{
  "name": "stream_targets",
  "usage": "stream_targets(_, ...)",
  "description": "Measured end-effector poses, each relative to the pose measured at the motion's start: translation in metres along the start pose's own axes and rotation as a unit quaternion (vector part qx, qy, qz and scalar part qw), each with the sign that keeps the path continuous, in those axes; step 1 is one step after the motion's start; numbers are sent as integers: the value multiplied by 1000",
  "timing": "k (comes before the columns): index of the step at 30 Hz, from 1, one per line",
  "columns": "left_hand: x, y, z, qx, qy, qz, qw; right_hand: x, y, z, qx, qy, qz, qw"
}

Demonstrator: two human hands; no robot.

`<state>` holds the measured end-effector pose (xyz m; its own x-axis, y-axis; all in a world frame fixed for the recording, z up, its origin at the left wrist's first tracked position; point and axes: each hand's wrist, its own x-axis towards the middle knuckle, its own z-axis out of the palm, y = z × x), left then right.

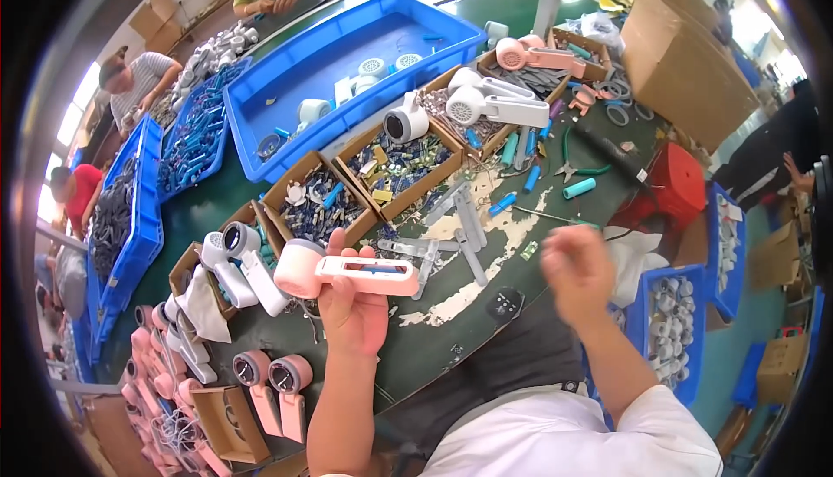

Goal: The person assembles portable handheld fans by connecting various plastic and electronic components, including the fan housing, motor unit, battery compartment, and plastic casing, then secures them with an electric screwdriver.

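Note:
My left hand is closed around a pink handheld fan, held level above the table's near part. A long slot in its handle faces up and shows something blue and dark inside. My right hand hovers over the right side of the table, apart from the fan. Its fingers look curled but are smeared by motion, so whether it holds anything is unclear. Close to it lie a screwdriver with a thin shaft and a small green circuit board. Grey plastic handle strips lie between my hands.
Cardboard boxes of small circuit boards stand beyond the fan, before a large blue tray. White fans rest on the boxes; pink fans crowd the lower left. Green-handled pliers and a red container are at right.

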<state>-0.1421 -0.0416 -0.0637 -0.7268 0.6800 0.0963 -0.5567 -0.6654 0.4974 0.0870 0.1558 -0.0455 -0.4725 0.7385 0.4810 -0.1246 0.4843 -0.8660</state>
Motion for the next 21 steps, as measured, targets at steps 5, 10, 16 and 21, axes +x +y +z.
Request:
stream_targets(5, 7, -6, -4, -14, -64, -3, 998, 13, -36, 68, -55, -196, -129, 971)
stream_targets(10, 6, -5, 0, -16, -109, -25, 994, 17, -46, 92, -51, -224, -145, 962)
stream_targets(16, 2, -2, 10, -4, -113, -45, 993, 3, -31, 98, -42, -138, -223, 964)
stream_targets(21, -1, -4, 16, -101, -139, -67, 983, -14, -19, 101, -97, -97, -305, 942)
